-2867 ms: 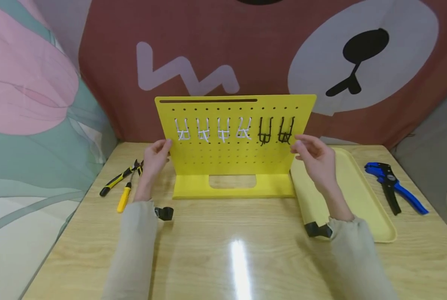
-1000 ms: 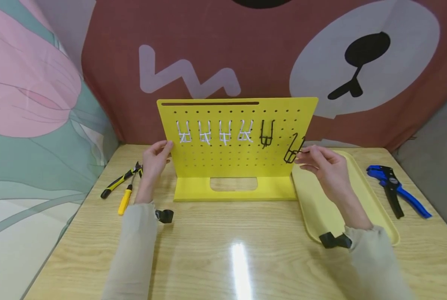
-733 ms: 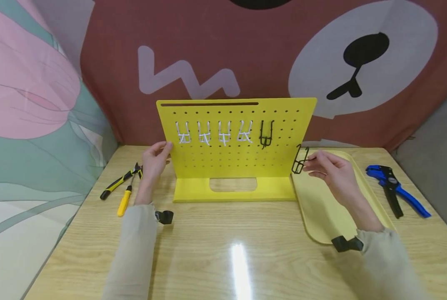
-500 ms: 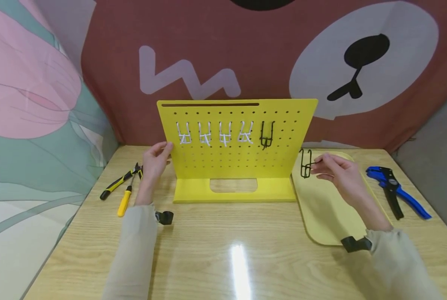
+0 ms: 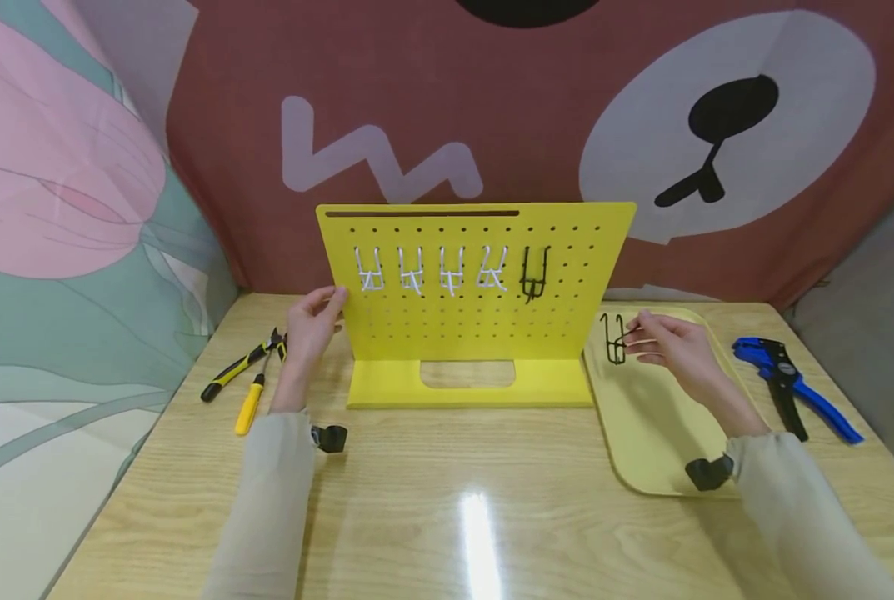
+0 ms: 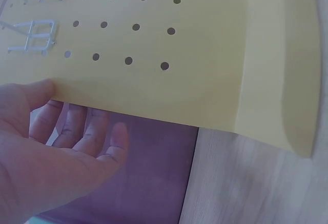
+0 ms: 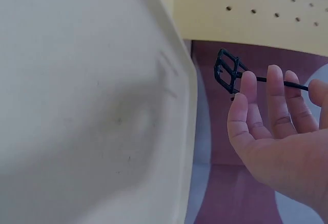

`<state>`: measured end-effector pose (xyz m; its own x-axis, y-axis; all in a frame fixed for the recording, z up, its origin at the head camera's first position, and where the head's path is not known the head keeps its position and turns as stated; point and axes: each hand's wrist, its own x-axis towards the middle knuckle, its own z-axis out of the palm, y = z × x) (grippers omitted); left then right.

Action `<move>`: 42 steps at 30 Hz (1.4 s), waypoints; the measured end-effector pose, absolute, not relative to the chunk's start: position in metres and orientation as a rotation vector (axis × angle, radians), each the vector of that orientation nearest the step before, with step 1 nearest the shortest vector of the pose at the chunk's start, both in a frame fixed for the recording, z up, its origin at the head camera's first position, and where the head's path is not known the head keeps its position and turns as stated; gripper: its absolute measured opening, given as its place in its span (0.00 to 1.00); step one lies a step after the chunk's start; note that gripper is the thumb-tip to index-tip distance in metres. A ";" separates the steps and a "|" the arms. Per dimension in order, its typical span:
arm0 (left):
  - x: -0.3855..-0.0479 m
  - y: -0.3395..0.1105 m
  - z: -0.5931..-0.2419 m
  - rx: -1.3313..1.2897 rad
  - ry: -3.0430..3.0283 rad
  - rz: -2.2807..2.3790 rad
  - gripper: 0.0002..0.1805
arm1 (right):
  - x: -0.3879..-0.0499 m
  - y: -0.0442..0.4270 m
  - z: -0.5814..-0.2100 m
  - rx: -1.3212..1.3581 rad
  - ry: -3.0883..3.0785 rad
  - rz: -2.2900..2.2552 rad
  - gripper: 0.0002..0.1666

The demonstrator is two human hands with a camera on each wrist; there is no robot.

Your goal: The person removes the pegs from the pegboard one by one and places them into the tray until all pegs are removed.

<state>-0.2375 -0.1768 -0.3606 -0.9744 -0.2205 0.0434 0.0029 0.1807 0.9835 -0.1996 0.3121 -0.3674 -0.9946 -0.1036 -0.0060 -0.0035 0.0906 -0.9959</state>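
A yellow pegboard stands upright on its base. My left hand pinches its left edge, thumb on the front face and fingers behind, as the left wrist view also shows. Several white wire hooks hang in a row on the board, with one black wire hook at the right end of that row. Between thumb and fingers, my right hand holds another black wire hook by its prong, right of the board and above the pale yellow tray. Its frame hangs free of the tray.
Left of the board lie yellow-black cutting pliers, partly behind my left hand, and a screwdriver with a yellow handle. A blue and black wire stripper rests right of the tray. A printed cloth rises behind the table.
My right hand has lifted the rightmost black hook off the board and carried it right and down, over the tray. The left hand stays on the board's edge.
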 end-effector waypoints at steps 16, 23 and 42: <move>-0.237 -0.177 -0.362 0.223 -2.244 -1.939 0.25 | -0.225 0.320 -0.387 0.041 2.227 -1.982 0.17; -0.238 -0.176 -0.363 0.210 -2.236 -1.950 0.25 | -0.232 0.320 -0.390 0.074 2.284 -1.907 0.19; -0.238 -0.179 -0.360 0.213 -2.277 -1.918 0.26 | -0.240 0.313 -0.396 0.057 2.445 -1.696 0.38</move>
<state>-0.2381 -0.1788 -0.3605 -0.9777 -0.2082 0.0278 -0.0080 0.1691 0.9856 -0.2404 0.3135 -0.3965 -0.9856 -0.0627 -0.1570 0.1251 0.3540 -0.9268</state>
